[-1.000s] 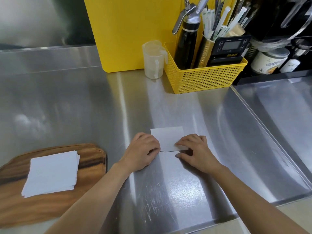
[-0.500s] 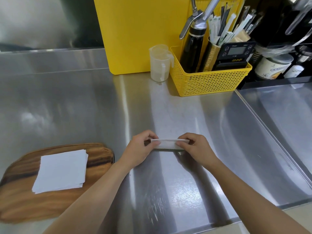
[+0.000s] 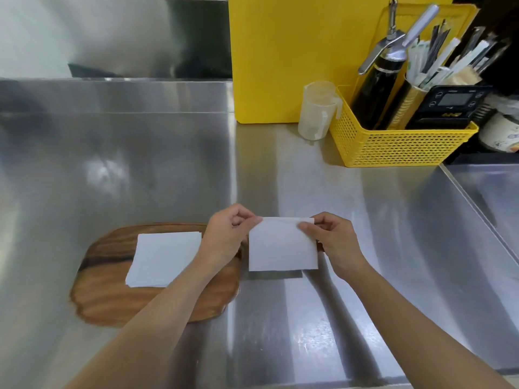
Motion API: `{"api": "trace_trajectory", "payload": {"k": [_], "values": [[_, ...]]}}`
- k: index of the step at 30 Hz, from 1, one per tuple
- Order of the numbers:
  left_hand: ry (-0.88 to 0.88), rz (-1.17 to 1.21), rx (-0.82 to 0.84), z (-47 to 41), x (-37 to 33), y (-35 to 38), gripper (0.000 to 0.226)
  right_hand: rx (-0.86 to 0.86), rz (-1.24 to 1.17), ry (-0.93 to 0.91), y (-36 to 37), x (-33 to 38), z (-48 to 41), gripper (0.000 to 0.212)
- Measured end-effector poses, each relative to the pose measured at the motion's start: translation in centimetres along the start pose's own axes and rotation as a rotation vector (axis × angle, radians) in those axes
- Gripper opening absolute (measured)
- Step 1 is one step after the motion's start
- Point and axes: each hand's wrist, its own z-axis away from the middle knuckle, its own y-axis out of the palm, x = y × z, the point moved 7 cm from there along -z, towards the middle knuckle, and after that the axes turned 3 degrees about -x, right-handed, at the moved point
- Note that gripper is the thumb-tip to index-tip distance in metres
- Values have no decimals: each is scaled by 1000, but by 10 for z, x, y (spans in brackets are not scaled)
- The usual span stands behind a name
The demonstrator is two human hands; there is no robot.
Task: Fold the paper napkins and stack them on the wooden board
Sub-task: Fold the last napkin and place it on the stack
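A folded white paper napkin (image 3: 282, 245) hangs just above the steel counter, held by its top corners. My left hand (image 3: 227, 237) pinches the top left corner and my right hand (image 3: 332, 242) pinches the top right corner. Its shadow lies on the counter below it. Left of it lies the wooden board (image 3: 106, 290), with a neat stack of folded white napkins (image 3: 163, 258) on its upper middle. My left wrist and forearm cross over the board's right part.
A yellow mesh basket (image 3: 398, 147) with a black dispenser bottle, utensils and a digital scale stands at the back right. A translucent measuring cup (image 3: 317, 110) sits beside it, before a yellow board (image 3: 280, 60). A counter seam (image 3: 477, 206) runs along the right.
The napkin was pressed flat on the counter, then its fold was raised; now both hands hold it lifted and hanging, shifted left toward the board. The camera view has also turned left.
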Motion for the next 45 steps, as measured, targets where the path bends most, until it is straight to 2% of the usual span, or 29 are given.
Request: {"api": "trace_trajectory", "payload": {"k": [4,8,13,19,34,45], "values": [[-69,15,-56,9,8,-41,12,32,22,27,41,1,10,23],[-92,-102,-62,20,21,-87,21,77,54,51,88,1,24,19],[-128,-248,-87,29,45,-143,15,92,86,95,144,-5,38,22],[-202,-187,-158,34,65,-180,15,85,212,111,187,-12,44,20],[-198,-259,-150,20,83,-188,16,-4,515,29,199,-12,29,16],[-188,-304,-143,16,88,-185,18,-22,491,17,192,-11,31,20]]}}
